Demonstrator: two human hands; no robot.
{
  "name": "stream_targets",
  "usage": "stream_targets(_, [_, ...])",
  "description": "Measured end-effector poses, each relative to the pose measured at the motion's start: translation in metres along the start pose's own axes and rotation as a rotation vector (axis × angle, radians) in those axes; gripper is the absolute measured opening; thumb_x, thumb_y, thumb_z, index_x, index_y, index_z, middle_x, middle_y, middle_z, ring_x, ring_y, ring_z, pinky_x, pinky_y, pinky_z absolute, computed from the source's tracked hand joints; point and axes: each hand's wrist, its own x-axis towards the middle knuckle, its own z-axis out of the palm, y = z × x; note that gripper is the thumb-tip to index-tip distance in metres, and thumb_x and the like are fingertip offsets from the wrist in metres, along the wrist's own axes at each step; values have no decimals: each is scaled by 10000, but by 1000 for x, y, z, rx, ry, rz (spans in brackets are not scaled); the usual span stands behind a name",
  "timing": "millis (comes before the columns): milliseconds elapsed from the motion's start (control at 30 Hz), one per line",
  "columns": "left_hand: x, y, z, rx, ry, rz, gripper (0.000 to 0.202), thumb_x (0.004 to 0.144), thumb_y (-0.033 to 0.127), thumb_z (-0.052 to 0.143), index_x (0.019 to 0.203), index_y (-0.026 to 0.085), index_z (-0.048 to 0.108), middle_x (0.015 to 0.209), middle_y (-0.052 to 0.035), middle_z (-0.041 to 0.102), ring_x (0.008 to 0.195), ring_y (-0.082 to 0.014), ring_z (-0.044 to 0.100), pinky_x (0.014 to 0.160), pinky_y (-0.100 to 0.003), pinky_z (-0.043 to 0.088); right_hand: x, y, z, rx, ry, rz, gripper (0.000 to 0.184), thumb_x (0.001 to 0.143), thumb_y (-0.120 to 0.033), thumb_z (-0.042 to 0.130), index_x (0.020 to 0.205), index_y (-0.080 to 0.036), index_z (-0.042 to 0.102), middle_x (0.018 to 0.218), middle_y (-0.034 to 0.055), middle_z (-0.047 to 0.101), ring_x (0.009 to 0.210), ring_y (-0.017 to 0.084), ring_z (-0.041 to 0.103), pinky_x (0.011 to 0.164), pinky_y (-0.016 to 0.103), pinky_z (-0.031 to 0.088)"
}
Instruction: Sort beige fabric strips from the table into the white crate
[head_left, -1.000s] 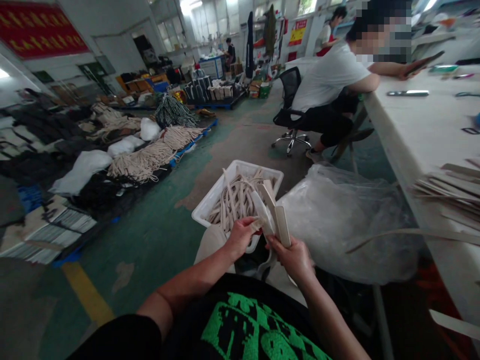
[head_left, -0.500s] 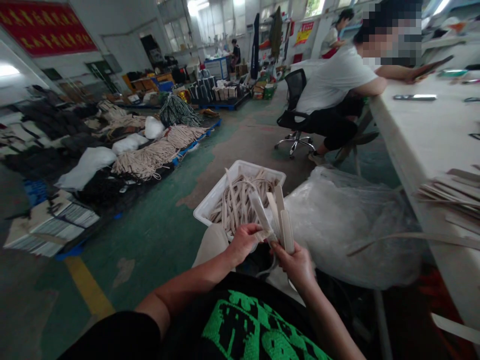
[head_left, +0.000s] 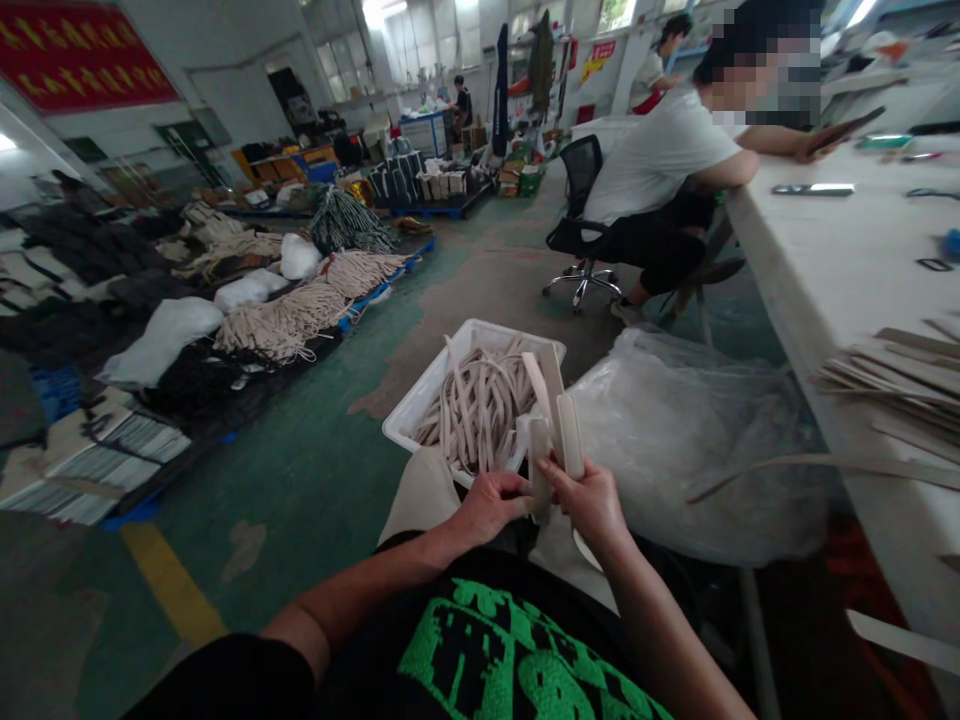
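Note:
Over my lap, my right hand is closed around several flat beige straps, which stick up above the fingers. My left hand pinches the lower part of a paler strip, just left of that bundle. The strip's upper end stands free; whether the right fingertips also touch it is hard to make out. Just beyond my hands, a white plastic crate is filled with a tangle of similar beige straps.
Right of the crate lies a large clear plastic bag. A white table at the right bears a stack of strips. A seated person holds a dark flat thing there. Bundled cords lie on pallets at the left.
The pale strip, which slanted up to the left over the crate, now stands upright and lower beside the bundle. My left hand has moved slightly down. The view has shifted a little.

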Motion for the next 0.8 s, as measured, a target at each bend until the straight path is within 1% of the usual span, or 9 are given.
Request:
stream_targets(67, [-2, -1, 1, -116, 3, -58, 399, 661, 516, 833, 802, 150, 759, 739, -28, 685, 693, -150, 598, 708, -270, 461, 2, 2, 3, -18, 11, -3, 446, 541, -558, 759, 683, -140, 692, 441, -23, 506, 389, 113, 420, 358, 245, 329])
stream_targets(133, [-1, 2, -1, -244, 84, -75, 444, 669, 525, 831, 923, 168, 760, 801, -33, 708, 712, -145, 622, 714, -263, 471, 2, 4, 3, -55, -1, -17, 428, 558, -560, 747, 654, -148, 682, 428, -27, 489, 386, 109, 408, 358, 242, 317])
stream_targets(200, [3, 9, -5, -313, 178, -32, 498, 656, 525, 842, 1008, 182, 756, 871, -44, 728, 744, -144, 633, 730, -260, 479, 1, 6, 4, -106, -44, -35, 416, 574, -556, 741, 655, -151, 693, 414, -32, 472, 382, 107, 396, 359, 238, 304])
stream_targets(267, [9, 16, -6, -301, 229, 28, 488, 614, 508, 873, 949, 167, 775, 873, -54, 737, 754, -145, 623, 739, -258, 480, 0, 8, 5, -155, -101, -63, 398, 597, -543, 731, 674, -152, 715, 414, -30, 476, 392, 110, 405, 368, 236, 305])
stream_targets(367, [19, 22, -7, -273, 284, 44, 409, 589, 494, 889, 764, 143, 775, 733, -41, 712, 691, -138, 591, 691, -253, 468, -1, 16, 8, -172, -170, -80, 394, 633, -528, 708, 751, -153, 746, 440, -24, 514, 404, 123, 438, 377, 235, 325])
stream_targets(433, [26, 23, -10, -327, 327, 29, 417, 594, 513, 880, 743, 140, 767, 663, -25, 680, 628, -127, 567, 636, -250, 453, -3, 24, 11, -143, -199, -51, 421, 627, -537, 715, 792, -151, 748, 456, -24, 529, 398, 126, 440, 369, 238, 329])
stream_targets(500, [30, 24, -13, -380, 352, 26, 449, 586, 536, 877, 767, 139, 769, 659, -23, 674, 607, -122, 562, 615, -249, 449, -5, 33, 12, -93, -171, -12, 456, 607, -569, 728, 774, -145, 734, 458, -20, 526, 392, 125, 431, 357, 241, 320])
stream_targets(633, [29, 26, -11, -342, 308, 11, 477, 555, 556, 885, 739, 132, 767, 670, -40, 678, 633, -127, 568, 634, -251, 445, -9, 39, 14, -35, -43, 9, 493, 597, -615, 748, 714, -138, 711, 448, -16, 504, 387, 115, 408, 351, 239, 307])
stream_targets(800, [16, 20, -3, -223, 213, -19, 501, 594, 606, 839, 736, 132, 763, 661, -30, 658, 640, -135, 538, 645, -263, 431, -7, 30, 11, -55, -36, -54, 501, 609, -632, 753, 689, -139, 727, 441, -17, 496, 385, 102, 384, 359, 236, 305])
